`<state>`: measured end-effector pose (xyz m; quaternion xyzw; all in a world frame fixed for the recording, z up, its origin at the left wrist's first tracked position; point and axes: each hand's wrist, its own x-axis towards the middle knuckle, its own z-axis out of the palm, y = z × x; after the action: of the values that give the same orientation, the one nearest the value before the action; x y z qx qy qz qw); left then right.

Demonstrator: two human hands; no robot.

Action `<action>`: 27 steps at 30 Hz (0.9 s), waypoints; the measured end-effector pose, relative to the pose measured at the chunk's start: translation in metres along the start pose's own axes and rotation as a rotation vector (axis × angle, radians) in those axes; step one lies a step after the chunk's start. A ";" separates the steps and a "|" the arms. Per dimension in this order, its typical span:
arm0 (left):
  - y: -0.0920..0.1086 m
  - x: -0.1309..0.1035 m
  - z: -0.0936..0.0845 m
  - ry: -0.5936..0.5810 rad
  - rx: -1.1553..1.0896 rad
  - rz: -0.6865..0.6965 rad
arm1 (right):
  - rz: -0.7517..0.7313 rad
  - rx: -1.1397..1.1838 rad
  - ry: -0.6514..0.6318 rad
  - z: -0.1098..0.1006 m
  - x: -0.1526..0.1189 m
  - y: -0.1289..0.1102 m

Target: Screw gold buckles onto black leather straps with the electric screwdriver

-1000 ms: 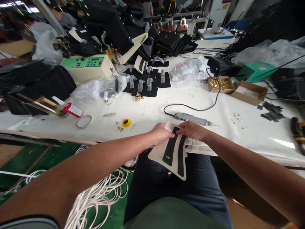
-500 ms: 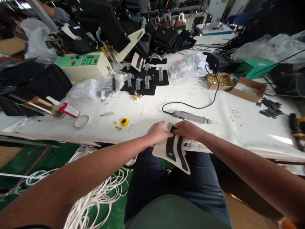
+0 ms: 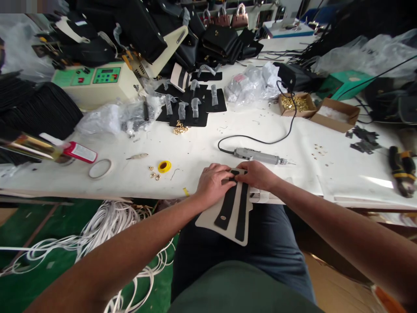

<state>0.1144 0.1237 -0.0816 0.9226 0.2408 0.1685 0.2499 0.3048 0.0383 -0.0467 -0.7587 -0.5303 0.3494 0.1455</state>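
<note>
A beige bag panel (image 3: 208, 219) with two black strips lies across the table's front edge and hangs over my lap. A small metal piece shows near the lower end of its left strip. My left hand (image 3: 213, 182) grips the panel's far left part, its fingers curled over the top and its thumb on the left strip. Closed on the far right corner is my right hand (image 3: 258, 174), with the thumb pressing near the same strip's top. The fingers beneath the panel are hidden. Just beyond the hands rests a grey electric screwdriver (image 3: 257, 155) with a black cord.
Around the table (image 3: 195, 150) lie a yellow tape roll (image 3: 164, 166), gold clasps (image 3: 180, 128), black panels with wrapped straps (image 3: 213, 104), a box of gold fittings (image 3: 297, 105), pliers (image 3: 402, 171) and a red-labelled bottle (image 3: 81, 152). White cord (image 3: 104, 230) is heaped on the floor.
The panel has turned so its near end swings left and lies flatter. My left hand has spread further over its top. The view has shifted slightly to the right and down.
</note>
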 end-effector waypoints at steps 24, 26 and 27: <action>-0.009 0.011 -0.006 -0.016 0.065 0.049 | 0.036 0.142 0.758 -0.010 -0.068 0.095; -0.011 0.013 -0.005 -0.004 0.047 0.072 | 0.179 0.099 0.817 -0.035 -0.076 0.132; -0.012 0.014 -0.004 0.001 0.037 0.085 | 0.243 0.077 0.845 -0.048 -0.078 0.150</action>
<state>0.1195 0.1418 -0.0820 0.9364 0.2047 0.1750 0.2251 0.4280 -0.0847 -0.0714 -0.8859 -0.3176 0.0425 0.3355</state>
